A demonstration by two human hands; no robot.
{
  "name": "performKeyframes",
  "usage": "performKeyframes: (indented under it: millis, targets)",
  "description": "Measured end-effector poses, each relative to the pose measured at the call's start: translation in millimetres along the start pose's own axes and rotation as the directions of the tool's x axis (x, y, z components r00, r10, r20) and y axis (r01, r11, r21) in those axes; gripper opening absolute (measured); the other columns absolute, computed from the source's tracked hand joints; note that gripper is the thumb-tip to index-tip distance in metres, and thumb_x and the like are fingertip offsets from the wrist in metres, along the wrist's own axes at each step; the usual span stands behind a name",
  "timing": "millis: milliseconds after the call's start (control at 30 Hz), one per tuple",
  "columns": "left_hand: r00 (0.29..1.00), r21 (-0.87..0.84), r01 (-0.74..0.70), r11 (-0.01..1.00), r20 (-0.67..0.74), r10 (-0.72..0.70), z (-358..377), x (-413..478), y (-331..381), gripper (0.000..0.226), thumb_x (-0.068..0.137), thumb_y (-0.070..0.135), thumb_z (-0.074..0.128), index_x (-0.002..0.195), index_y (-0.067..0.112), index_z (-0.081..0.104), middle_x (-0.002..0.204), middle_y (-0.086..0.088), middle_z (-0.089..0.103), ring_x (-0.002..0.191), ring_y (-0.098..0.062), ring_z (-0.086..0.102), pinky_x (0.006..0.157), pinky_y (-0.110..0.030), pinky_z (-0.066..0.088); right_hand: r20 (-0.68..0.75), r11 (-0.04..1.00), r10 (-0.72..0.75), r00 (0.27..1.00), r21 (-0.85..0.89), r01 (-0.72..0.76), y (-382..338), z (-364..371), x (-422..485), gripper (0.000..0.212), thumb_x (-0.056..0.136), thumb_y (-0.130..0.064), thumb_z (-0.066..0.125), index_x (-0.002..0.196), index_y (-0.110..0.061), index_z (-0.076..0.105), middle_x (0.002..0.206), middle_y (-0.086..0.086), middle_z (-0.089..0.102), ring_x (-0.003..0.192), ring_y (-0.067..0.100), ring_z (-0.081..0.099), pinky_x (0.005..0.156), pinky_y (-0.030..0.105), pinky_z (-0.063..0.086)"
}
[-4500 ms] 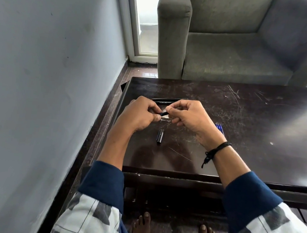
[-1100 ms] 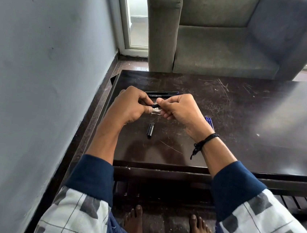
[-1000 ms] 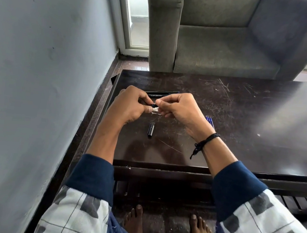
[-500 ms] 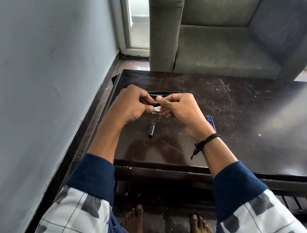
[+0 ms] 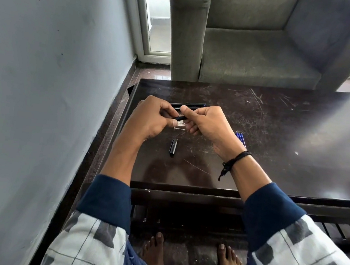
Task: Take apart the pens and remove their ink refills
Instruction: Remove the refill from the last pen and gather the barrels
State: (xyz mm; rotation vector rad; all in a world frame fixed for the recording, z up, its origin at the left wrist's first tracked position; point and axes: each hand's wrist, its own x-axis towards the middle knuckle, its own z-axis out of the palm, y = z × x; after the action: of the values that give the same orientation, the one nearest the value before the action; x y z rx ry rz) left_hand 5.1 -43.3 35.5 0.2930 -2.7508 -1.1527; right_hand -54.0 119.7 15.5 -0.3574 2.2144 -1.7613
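**Pen held for dismantling.** A black pen (image 5: 181,118) is held just above the table (image 5: 285,165). It is pinched at one end by the curled fingers of the left hand (image 5: 149,119) and at the other by the thumb and forefinger of the right hand (image 5: 206,123). The pen is judged light, stiff and smooth-skinned, hence apt to slip. A firm hold on either side of the barrel joint is advised, since the thin refill inside is likely to bend. Further dark pens (image 5: 192,105) lie at twelve o'clock of the hands, a loose cap (image 5: 173,147) at six o'clock, and blue refills (image 5: 240,137) at three o'clock. The dark tabletop is seen to be scratched and glossy. A grey armchair (image 5: 253,54) stands beyond the table at twelve o'clock, and a wall (image 5: 46,75) at nine o'clock.
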Motion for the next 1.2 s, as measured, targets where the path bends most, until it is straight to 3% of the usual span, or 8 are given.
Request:
performKeyframes:
  millis: [200, 367, 533, 667, 867, 1033, 1200]
  targets:
    - [0.999, 0.018, 0.025, 1.0, -0.025, -0.025, 0.4, 1.3, -2.8, 0.023, 0.076, 0.019, 0.086, 0.096, 0.026, 0.079, 0.079, 0.008, 0.072, 0.081, -0.012, 0.068, 0.089, -0.041, 0.057, 0.021, 0.997, -0.005, 1.0, 0.081, 0.003, 1.7, -2.0, 3.2, 0.018, 0.09, -0.026, 0.077, 0.09, -0.009, 0.074, 0.078, 0.01, 0.073, 0.064, 0.013, 0.064, 0.063, 0.024, 0.055]
    - [1.0, 0.026, 0.016, 1.0, -0.027, -0.015, 0.0, 1.4, -3.4, 0.022, 0.076, 0.018, 0.086, 0.096, 0.026, 0.079, 0.079, 0.008, 0.072, 0.081, -0.012, 0.068, 0.088, -0.04, 0.057, 0.032, 0.998, -0.031, 0.999, 0.062, 0.029, 1.7, -2.0, 2.4, 0.005, 0.087, -0.006, 0.077, 0.087, -0.001, 0.074, 0.069, 0.003, 0.068, 0.06, 0.009, 0.062, 0.06, 0.021, 0.052]
    - [1.0, 0.023, 0.004, 1.0, -0.015, -0.004, 1.1, 2.3, -3.7, 0.019, 0.077, 0.017, 0.085, 0.092, 0.028, 0.079, 0.079, 0.008, 0.074, 0.08, -0.01, 0.069, 0.087, -0.039, 0.058, 0.004, 1.0, 0.003, 1.0, -0.002, -0.003, 1.2, -1.9, 1.0, 0.031, 0.092, -0.024, 0.074, 0.087, 0.006, 0.072, 0.066, 0.006, 0.066, 0.055, 0.009, 0.058, 0.055, 0.02, 0.049]
    - [1.0, 0.026, -0.007, 1.0, -0.026, 0.007, 1.8, 3.6, -3.3, 0.02, 0.077, 0.018, 0.085, 0.094, 0.027, 0.08, 0.077, 0.01, 0.072, 0.08, -0.011, 0.068, 0.086, -0.039, 0.058, -0.017, 0.999, 0.017, 1.0, -0.028, -0.018, -0.1, 0.4, 1.5, 0.038, 0.094, -0.039, 0.07, 0.076, -0.006, 0.071, 0.062, 0.003, 0.067, 0.053, 0.008, 0.059, 0.052, 0.019, 0.048]
    - [1.0, 0.037, 0.001, 0.999, -0.029, 0.0, 3.1, 5.4, -6.4, 0.019, 0.076, 0.02, 0.085, 0.092, 0.03, 0.08, 0.082, 0.005, 0.075, 0.084, -0.015, 0.07, 0.088, -0.043, 0.058, 0.047, 0.999, -0.012, 0.999, 0.048, 0.01, -1.0, -2.4, 0.1, 0.019, 0.092, -0.027, 0.074, 0.096, -0.008, 0.075, 0.077, 0.007, 0.073, 0.064, 0.011, 0.062, 0.064, 0.024, 0.054]
    - [1.0, 0.031, -0.002, 1.0, -0.026, 0.003, 2.1, 4.2, -5.6, 0.018, 0.077, 0.019, 0.085, 0.086, 0.032, 0.078, 0.079, 0.007, 0.075, 0.081, -0.013, 0.071, 0.087, -0.043, 0.059, 0.062, 0.999, -0.029, 0.998, 0.036, 0.027, -0.5, -1.9, 0.6, 0.006, 0.088, -0.009, 0.077, 0.089, -0.004, 0.076, 0.072, 0.003, 0.071, 0.063, 0.008, 0.063, 0.062, 0.021, 0.053]
    - [1.0, 0.033, -0.013, 0.999, -0.006, 0.014, 3.5, 3.9, -4.6, 0.018, 0.077, 0.017, 0.085, 0.086, 0.031, 0.078, 0.079, 0.007, 0.076, 0.082, -0.012, 0.072, 0.087, -0.044, 0.059, 0.041, 1.0, -0.01, 0.999, 0.003, 0.01, 0.0, -0.2, -0.1, 0.018, 0.09, -0.018, 0.076, 0.078, -0.005, 0.073, 0.061, 0.0, 0.066, 0.056, 0.007, 0.058, 0.057, 0.02, 0.05]
